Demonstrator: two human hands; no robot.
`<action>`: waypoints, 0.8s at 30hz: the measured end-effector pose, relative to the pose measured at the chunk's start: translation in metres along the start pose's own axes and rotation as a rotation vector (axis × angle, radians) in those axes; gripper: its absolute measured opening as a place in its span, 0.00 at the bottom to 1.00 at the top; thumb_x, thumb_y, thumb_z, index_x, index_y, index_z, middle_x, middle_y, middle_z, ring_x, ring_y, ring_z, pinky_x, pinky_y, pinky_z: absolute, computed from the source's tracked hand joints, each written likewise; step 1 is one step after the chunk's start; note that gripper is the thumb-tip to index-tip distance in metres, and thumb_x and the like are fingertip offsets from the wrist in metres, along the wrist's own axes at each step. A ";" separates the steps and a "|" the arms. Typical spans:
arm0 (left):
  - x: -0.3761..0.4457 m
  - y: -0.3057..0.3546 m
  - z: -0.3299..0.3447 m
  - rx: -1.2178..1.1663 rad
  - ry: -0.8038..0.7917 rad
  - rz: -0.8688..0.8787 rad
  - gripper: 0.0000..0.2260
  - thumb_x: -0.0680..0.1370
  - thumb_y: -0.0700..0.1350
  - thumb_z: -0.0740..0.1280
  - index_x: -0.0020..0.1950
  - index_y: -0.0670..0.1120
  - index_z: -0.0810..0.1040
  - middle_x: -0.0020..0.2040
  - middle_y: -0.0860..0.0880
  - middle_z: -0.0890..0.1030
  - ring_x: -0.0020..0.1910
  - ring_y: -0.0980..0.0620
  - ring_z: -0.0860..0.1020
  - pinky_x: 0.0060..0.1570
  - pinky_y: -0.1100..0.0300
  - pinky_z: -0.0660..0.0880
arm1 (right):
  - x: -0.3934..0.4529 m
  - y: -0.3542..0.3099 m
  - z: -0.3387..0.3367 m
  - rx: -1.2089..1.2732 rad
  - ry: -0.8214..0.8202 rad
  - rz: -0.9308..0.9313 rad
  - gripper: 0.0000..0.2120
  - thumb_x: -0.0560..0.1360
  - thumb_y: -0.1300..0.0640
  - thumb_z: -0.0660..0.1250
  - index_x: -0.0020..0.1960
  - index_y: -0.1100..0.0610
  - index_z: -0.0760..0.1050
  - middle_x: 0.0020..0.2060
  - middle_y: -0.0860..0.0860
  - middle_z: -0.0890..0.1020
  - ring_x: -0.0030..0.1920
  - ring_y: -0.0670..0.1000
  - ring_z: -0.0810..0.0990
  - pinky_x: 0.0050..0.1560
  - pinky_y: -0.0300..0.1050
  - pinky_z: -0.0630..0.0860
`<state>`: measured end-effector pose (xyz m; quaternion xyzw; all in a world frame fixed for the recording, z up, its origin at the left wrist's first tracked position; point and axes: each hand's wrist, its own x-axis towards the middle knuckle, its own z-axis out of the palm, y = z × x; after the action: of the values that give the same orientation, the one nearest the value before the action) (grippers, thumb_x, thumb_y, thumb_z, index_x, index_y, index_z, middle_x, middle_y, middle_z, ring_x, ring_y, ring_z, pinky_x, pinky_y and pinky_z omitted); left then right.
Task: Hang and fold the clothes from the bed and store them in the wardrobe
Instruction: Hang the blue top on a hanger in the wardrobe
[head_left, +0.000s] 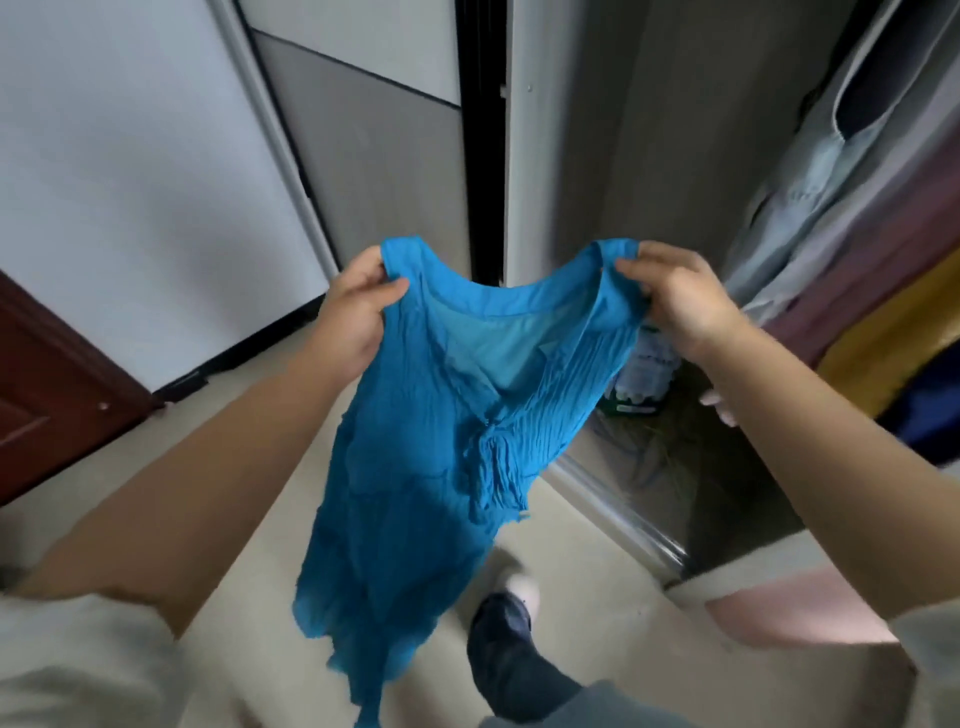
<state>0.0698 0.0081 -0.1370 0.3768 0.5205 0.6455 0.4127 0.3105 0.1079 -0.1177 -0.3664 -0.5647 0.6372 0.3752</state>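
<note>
A bright blue sleeveless dress (426, 441) hangs in the air in front of me, held up by its two shoulder straps. My left hand (353, 312) pinches the left strap and my right hand (680, 301) pinches the right strap. The pleated front with a small knot faces me and the hem drops towards the floor. Behind it stands the open wardrobe (587, 156), whose dark interior is at the right.
Hanging clothes (857, 218) in grey, mauve, yellow and dark blue fill the wardrobe's right side. A pack of bottles (644, 374) sits on its floor. A sliding door panel (130, 182) stands at the left, a brown wooden door (47, 384) beyond. My foot (509, 618) is on beige floor.
</note>
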 end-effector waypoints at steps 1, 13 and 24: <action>0.019 0.003 0.000 0.004 0.019 0.005 0.14 0.77 0.27 0.54 0.50 0.43 0.73 0.38 0.55 0.83 0.39 0.57 0.81 0.40 0.64 0.77 | 0.020 -0.002 0.000 -0.020 -0.010 -0.005 0.18 0.77 0.67 0.58 0.32 0.54 0.76 0.24 0.45 0.79 0.28 0.42 0.78 0.31 0.33 0.74; 0.230 0.039 -0.005 0.131 -0.066 0.016 0.11 0.77 0.28 0.56 0.39 0.40 0.70 0.24 0.51 0.77 0.25 0.58 0.75 0.29 0.68 0.73 | 0.219 -0.029 -0.007 -0.099 0.203 0.085 0.11 0.76 0.65 0.61 0.35 0.59 0.70 0.26 0.52 0.73 0.23 0.44 0.72 0.27 0.36 0.69; 0.411 0.077 0.025 0.710 -0.471 0.195 0.10 0.68 0.39 0.68 0.32 0.45 0.68 0.29 0.51 0.77 0.32 0.56 0.73 0.37 0.61 0.68 | 0.341 -0.060 -0.015 -0.268 0.596 0.190 0.14 0.76 0.62 0.63 0.57 0.71 0.73 0.45 0.57 0.77 0.39 0.52 0.75 0.39 0.40 0.71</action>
<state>-0.0726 0.3884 -0.0339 0.6795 0.5640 0.3589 0.3022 0.1742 0.4232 -0.0745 -0.6335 -0.4724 0.4543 0.4113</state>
